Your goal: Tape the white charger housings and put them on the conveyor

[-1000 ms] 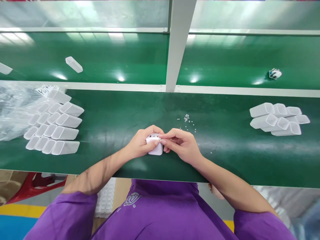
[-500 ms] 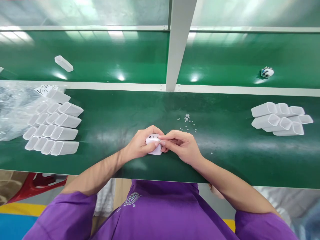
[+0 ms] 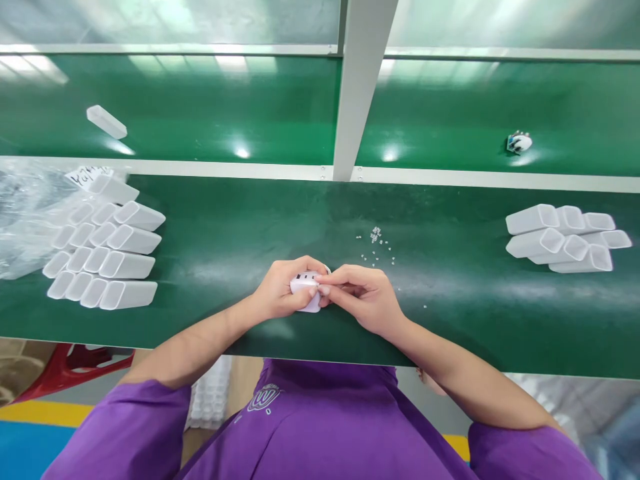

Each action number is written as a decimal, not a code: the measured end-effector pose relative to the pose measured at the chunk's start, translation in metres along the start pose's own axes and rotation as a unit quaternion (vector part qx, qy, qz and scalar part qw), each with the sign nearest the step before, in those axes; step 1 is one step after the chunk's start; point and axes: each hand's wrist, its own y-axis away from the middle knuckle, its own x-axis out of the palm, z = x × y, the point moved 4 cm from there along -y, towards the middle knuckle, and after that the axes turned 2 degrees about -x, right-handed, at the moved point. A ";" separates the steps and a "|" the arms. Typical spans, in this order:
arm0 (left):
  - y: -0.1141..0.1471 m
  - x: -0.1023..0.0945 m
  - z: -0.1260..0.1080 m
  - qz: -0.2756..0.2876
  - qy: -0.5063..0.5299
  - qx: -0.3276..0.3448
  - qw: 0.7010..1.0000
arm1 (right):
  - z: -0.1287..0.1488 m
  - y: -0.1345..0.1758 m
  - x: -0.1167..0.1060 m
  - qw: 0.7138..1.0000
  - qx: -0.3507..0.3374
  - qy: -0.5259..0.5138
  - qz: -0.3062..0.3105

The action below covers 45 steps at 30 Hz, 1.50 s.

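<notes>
A white charger housing (image 3: 307, 304) with several dark port openings in its top face is held above the bench, near its front edge. My left hand (image 3: 281, 288) wraps round it from the left, thumb across the near side. My right hand (image 3: 364, 293) is closed in a pinch, thumb and forefinger against the housing's right end. Whatever sits between those fingertips is too small to make out. Small clear plastic pieces (image 3: 375, 234) lie loosely scattered on the bench beyond my right hand.
White rectangular sleeves (image 3: 131, 295) are stacked at the left beside clear plastic bags (image 3: 25, 213). More white sleeves (image 3: 534, 243) lie at the right. Behind a metal rail (image 3: 225, 171), a green surface carries a single white sleeve (image 3: 107, 122) and a small white part (image 3: 519, 142) with prongs.
On the green surface behind the rail, the single sleeve and the pronged part have shifted left. My hands keep nearly the same hold, with the housing tilted slightly differently.
</notes>
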 end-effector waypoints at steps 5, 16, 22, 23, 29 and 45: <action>0.001 0.000 0.001 -0.004 0.001 -0.003 1.000 | -0.002 0.000 0.000 1.000 0.006 0.004 -0.004; -0.002 -0.003 0.011 0.002 0.011 -0.066 0.998 | -0.008 -0.008 0.000 0.999 0.035 -0.020 -0.003; -0.008 -0.026 0.027 -0.069 0.148 -0.140 0.977 | -0.005 -0.016 -0.009 0.954 -0.048 0.293 -0.028; -0.008 -0.029 0.029 -0.079 0.161 -0.150 0.972 | -0.006 -0.016 -0.007 0.921 -0.063 0.383 -0.012; -0.010 -0.029 0.027 -0.076 0.152 -0.136 0.976 | -0.021 -0.015 0.008 0.820 -0.062 0.562 0.085; -0.004 -0.004 0.010 -0.033 0.019 -0.123 0.992 | 0.010 -0.002 0.002 0.937 -0.133 0.323 -0.031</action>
